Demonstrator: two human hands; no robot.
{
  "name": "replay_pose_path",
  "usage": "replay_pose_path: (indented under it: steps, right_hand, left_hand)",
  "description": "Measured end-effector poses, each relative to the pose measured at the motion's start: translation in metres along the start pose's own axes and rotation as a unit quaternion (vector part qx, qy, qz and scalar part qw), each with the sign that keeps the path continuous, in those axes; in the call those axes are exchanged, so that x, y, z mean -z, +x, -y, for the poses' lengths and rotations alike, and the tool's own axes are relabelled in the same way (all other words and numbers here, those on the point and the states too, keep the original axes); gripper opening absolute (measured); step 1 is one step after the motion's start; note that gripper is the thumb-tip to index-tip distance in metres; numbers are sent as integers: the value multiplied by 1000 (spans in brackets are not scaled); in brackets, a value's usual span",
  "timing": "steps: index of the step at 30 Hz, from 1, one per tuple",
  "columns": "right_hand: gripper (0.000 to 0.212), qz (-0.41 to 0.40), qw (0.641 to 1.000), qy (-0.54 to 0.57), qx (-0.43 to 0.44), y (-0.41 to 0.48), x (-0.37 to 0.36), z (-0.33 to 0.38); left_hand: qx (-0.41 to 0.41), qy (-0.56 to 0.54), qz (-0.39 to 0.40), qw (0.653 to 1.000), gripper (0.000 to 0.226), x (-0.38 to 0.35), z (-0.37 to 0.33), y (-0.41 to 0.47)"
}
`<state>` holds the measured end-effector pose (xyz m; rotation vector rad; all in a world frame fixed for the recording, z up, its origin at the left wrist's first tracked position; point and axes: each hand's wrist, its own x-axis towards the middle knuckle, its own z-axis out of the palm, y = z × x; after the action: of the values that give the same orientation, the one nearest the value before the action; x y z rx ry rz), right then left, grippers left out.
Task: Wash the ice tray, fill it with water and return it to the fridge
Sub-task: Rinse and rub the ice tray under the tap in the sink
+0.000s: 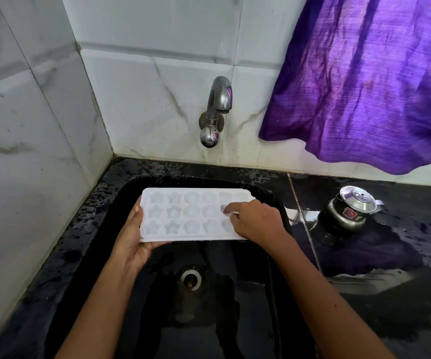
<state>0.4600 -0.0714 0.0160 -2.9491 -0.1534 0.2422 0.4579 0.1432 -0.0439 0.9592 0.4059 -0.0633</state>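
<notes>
My left hand [131, 242] grips the ice tray [183, 216] level over the sink [100, 216]; right hand [256, 224] fingers curl into a cup, probably scrubbing; tap [218, 99] looks dry.

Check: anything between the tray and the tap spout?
Nothing visible. The tray is held over the sink by the left hand and right hand; the tap hangs above it, gap open.
</notes>
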Motion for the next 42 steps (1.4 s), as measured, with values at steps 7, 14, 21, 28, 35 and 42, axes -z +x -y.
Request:
replay_pose_path:
  steps: [7, 14, 21, 28, 35, 42]
  right_hand:
    - [39, 29, 999, -22, 16, 1, 3, 6]
    - [34, 16, 1000, -27, -2, 4, 0, 4]
    - [38, 27, 1000, 1, -4, 2, 0, 4]
    - [34, -29, 999, 33, 26, 0, 4, 16]
    - [41, 44, 999, 20, 24, 1, 0, 26]
    - [43, 54, 998, 8, 41, -2, -1, 27]
  left_hand:
    - [-9, -2, -4, 1000, 31, 2, -1, 1]
    - [-4, -4, -1, 1000, 29, 2, 1, 1]
    - [-17, 2, 4, 1000, 33, 6, 0, 2]
    - [-16, -7, 9, 1000, 25, 2, 0, 1]
    - [-21, -9, 15, 1000, 25, 0, 5, -2]
    - [-29, 6, 22, 999, 23, 0, 2, -3]
